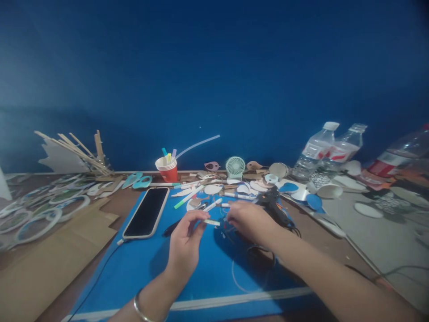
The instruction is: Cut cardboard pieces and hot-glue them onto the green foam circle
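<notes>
My left hand [185,243] pinches a small cream-coloured strip [212,222] between thumb and fingertips, above the blue mat [197,277]. Just to the right of that strip, my right hand [250,221] has its fingers closed together. Whatever they may hold is hidden behind the knuckles. A black glue gun [271,201] lies behind my right hand, with a dark cable [264,248] looping below the wrist. Markers [189,197] and small cut pieces lie scattered beyond both hands. A phone [147,213] rests on the mat to the left.
Against the blue wall stand a red paper cup [167,172] with markers, a small green fan [235,167] and plastic bottles [318,145]. Wooden sticks [82,152] lean at the far left, above paper rings [38,226] and brown cardboard [63,255]. A grey board [385,232] lies right.
</notes>
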Demonstrator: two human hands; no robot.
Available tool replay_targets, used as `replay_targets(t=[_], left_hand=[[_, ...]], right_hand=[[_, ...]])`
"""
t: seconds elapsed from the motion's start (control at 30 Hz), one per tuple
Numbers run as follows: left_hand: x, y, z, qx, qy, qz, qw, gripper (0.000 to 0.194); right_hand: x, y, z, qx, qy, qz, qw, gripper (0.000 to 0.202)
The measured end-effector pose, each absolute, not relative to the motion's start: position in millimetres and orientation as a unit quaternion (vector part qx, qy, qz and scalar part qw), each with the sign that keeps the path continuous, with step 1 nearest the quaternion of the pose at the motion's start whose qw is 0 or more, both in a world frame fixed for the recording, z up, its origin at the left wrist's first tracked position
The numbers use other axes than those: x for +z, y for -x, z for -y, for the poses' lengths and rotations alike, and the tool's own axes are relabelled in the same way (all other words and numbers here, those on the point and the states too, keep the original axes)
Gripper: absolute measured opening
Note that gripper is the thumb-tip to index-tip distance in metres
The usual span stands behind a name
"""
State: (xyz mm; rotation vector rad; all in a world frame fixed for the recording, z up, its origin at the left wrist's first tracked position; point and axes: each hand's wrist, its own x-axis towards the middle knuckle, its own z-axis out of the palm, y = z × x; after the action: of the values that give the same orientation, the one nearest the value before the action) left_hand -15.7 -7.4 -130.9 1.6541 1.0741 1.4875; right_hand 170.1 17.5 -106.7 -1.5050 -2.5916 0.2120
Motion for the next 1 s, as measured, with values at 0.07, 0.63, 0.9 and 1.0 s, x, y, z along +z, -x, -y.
replay_targets(t=[0.07, 0.63, 0.9, 1.0], left_hand=[[-130.8, 16.4, 6.8, 0.567, -0.622, -0.431, 0.325, 0.007], [-132.2, 16.4, 5.6, 0.543, -0.585, -0.471, 0.375, 0.017], [-134.4, 15.2, 3.5, 0.528, -0.534, -0.507, 0.423, 0.024], [-133.4, 13.6, 4.3, 0.527, -0.525, -0.507, 0.435, 0.023]], right_hand=[[-110.6, -168.3, -22.8, 0.074, 0.5, 0.86, 0.063, 0.018], [-117.0, -157.3, -34.6, 0.068, 0.448, 0.891, -0.006, 0.008], [-114.3, -153.1, -31.1, 0.037, 0.425, 0.904, -0.038, 0.011], [-112.4, -150.4, -30.9, 0.031, 0.426, 0.903, -0.042, 0.014]])
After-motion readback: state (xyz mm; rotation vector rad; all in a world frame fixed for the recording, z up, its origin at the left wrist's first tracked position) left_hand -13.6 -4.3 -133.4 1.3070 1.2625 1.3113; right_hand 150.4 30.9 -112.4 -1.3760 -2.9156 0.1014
